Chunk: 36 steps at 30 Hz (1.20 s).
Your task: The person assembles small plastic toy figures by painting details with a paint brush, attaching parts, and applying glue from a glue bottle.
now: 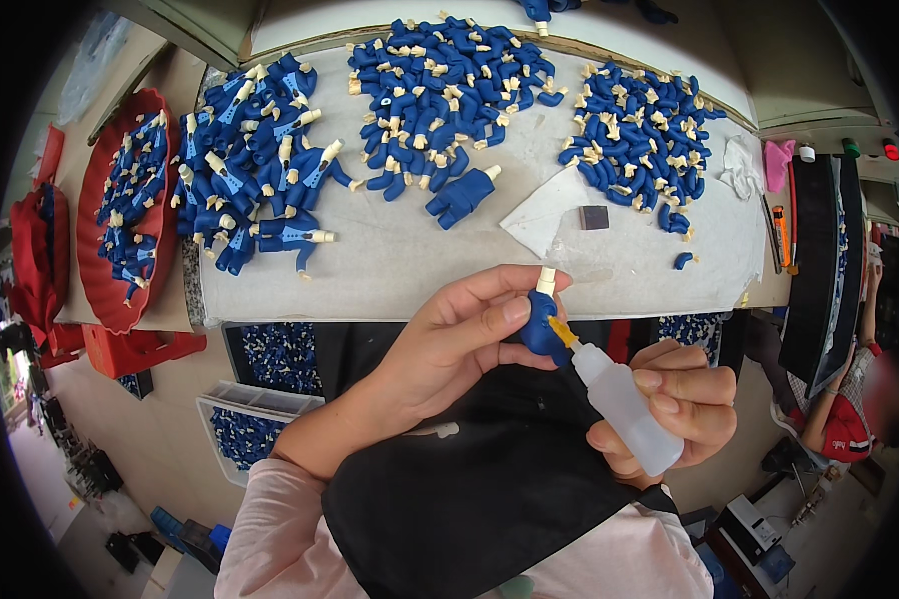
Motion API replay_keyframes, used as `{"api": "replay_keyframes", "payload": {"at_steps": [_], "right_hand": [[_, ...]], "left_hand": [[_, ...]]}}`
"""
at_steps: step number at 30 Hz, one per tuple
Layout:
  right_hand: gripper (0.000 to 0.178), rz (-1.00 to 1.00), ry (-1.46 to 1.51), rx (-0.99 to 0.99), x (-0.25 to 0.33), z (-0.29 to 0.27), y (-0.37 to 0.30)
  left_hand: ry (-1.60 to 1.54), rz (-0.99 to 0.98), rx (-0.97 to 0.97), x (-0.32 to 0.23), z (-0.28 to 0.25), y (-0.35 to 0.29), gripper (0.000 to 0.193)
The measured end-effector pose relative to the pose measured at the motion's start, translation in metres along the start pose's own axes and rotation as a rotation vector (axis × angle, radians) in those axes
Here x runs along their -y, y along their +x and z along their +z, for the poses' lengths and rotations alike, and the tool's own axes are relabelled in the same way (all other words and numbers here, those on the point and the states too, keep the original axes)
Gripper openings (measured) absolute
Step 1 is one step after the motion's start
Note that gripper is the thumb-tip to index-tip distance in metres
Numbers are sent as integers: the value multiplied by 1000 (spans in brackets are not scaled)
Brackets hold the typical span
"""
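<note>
Blue torso (540, 327), just off centre toward three o'clock, is pinched by the left hand (466, 334); the right hand (684, 399) wraps a bottle (626, 407), nozzle (561, 331) at the torso. It looks unfinished; armed figures (257, 165) at ten seem done, loose arms (425, 100) at twelve remain.

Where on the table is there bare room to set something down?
The widest free patch of the table lies between the left pile of blue bodies and the white paper, in front of the lone body. A smaller one lies in front of the dark block, left of a loose arm. Crowded: under that pile, the middle pile and the right pile.
</note>
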State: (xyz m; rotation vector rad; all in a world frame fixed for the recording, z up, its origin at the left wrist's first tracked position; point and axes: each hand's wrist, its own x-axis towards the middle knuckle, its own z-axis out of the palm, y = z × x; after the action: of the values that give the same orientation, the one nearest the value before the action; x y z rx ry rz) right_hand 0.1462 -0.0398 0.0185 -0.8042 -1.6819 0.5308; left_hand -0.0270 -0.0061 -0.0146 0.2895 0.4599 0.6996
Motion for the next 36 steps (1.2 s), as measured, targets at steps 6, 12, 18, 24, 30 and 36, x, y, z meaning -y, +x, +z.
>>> {"api": "replay_keyframes", "payload": {"at_steps": [6,12,18,24,30,36], "right_hand": [[47,-6,-6,3,1,0,-1],[46,-11,-3,-10,1,1,-1],[46,8,-6,6,2,1,-1],[45,5,-1,29,3,-1,0],[44,-9,21,-4,2,-1,-2],[43,7,-16,-3,1,1,-1]], "left_hand": [[3,4,-14,1,1,-1,30],[30,12,-22,-1,3,0,31],[31,17,-7,-1,1,0,32],[35,16,-37,-3,4,-1,31],[25,15,-37,-2,4,-1,31],[40,7,-18,-1,2,-1,30]]}}
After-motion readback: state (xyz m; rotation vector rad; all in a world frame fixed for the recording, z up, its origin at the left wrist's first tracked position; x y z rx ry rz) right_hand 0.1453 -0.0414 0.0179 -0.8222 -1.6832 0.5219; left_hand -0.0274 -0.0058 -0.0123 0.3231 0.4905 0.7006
